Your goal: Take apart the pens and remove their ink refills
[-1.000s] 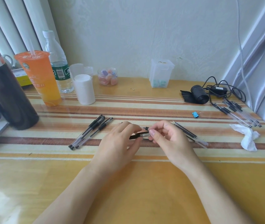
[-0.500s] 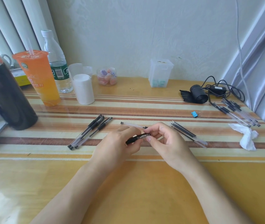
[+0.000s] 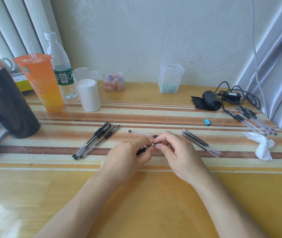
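My left hand (image 3: 128, 155) and my right hand (image 3: 176, 152) meet over the table's middle, both pinching one short black pen part (image 3: 141, 150) with a clear tip. The left holds its black end, the right its clear front end. Just behind the hands lies a clear pen barrel (image 3: 142, 133) with black ends. Three whole black pens (image 3: 95, 140) lie side by side to the left. Several bare ink refills (image 3: 199, 143) lie to the right of my right hand.
Several more pens (image 3: 253, 121) lie at the far right by a crumpled tissue (image 3: 262, 146), a blue binder clip (image 3: 207, 121) and a black cable bundle (image 3: 222, 98). An orange drink cup (image 3: 42, 85), a water bottle (image 3: 61, 66), a white jar (image 3: 88, 95) and a black flask (image 3: 4, 100) stand at the left.
The pen part has tilted in my hands, its black end dropping toward my left palm. My right fingers have shifted along its clear front end. The hands stay in place.
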